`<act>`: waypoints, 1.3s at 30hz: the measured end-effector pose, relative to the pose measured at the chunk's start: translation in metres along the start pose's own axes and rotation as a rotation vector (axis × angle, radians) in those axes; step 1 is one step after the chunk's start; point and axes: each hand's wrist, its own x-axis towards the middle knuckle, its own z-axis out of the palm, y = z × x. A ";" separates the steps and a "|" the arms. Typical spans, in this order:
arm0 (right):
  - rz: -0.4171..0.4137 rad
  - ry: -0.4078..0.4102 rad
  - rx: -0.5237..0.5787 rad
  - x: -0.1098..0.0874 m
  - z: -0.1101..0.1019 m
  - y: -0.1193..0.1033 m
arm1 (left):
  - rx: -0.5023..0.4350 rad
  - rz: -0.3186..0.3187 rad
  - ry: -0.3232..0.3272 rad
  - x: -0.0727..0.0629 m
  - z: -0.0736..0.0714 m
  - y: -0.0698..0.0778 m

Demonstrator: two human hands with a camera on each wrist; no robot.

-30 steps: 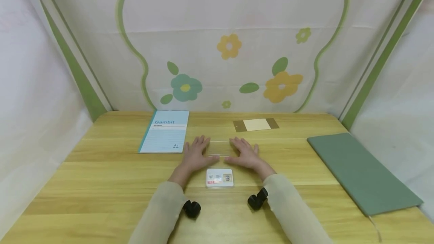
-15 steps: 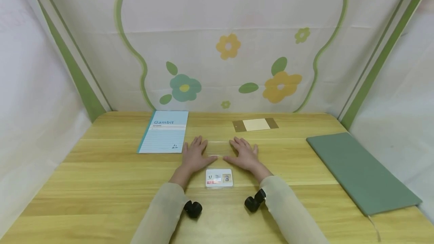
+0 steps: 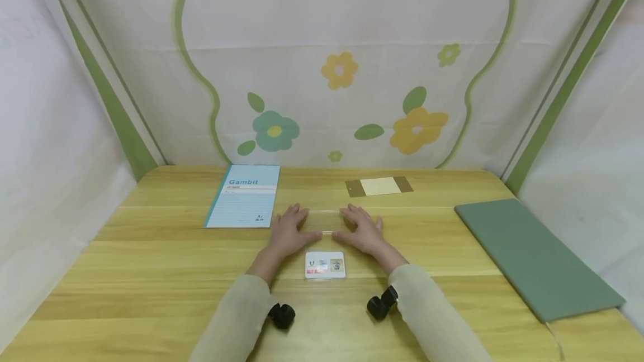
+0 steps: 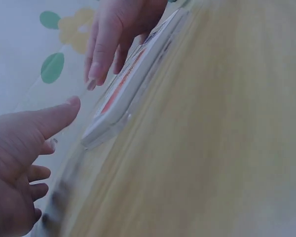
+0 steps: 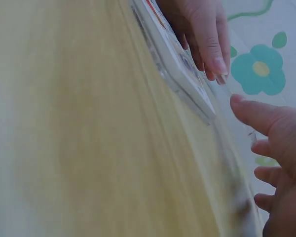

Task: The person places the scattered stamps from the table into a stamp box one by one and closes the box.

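A clear plastic cover (image 3: 324, 220) lies between my two hands in the head view. My left hand (image 3: 288, 231) pinches its left end and my right hand (image 3: 364, 230) its right end, each with thumb at the near edge and fingers at the far side. Both thumb tips point at each other across a short gap. Nearer to me, a white card (image 3: 325, 265) with a logo and small picture sits in a clear case on the table. In the left wrist view this cased card (image 4: 133, 79) is seen edge-on, below and beside the hands.
A light blue notebook (image 3: 244, 197) lies back left on the wooden table (image 3: 151, 272). Back right is a brown and cream tag (image 3: 379, 185). A large green hardcover notebook (image 3: 535, 258) with a ribbon lies at the right edge. A flowered curtain (image 3: 312, 27) closes the back.
Both hands stay in nearly the same place. The cover's near edge, which showed as a longer line before, now shows only between the thumb tips.
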 end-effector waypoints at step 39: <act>-0.095 0.076 0.016 -0.082 0.012 -0.018 | 0.000 0.093 0.114 -0.087 0.005 0.013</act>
